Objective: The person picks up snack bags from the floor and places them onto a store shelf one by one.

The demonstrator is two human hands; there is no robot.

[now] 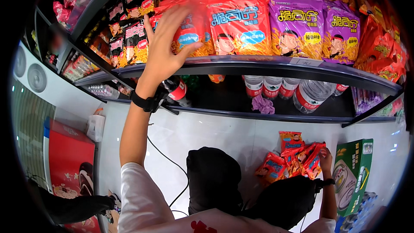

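Note:
My left hand [169,40] is raised to the shelf with its fingers spread, in front of a red bag of crispy noodle snacks [190,34] that it partly covers. Whether the fingertips press on the bag cannot be told. Beside it stands another upright red snack bag [239,22]. Low on the right, my right hand [325,161] has its fingers bent at the edge of a red snack packet [311,165], part of a loose pile on the floor. The view does not settle whether it grips this packet. Another red packet [271,168] lies on the pile's left side.
Purple snack bags [296,26] and black ones [134,40] flank the red row. Beneath the shelf edge [226,63] stand a cola bottle [177,90] and water bottles [312,95]. A green carton [352,178] is at right; a black cable [168,156] crosses the floor. Another person's leg [77,205] shows lower left.

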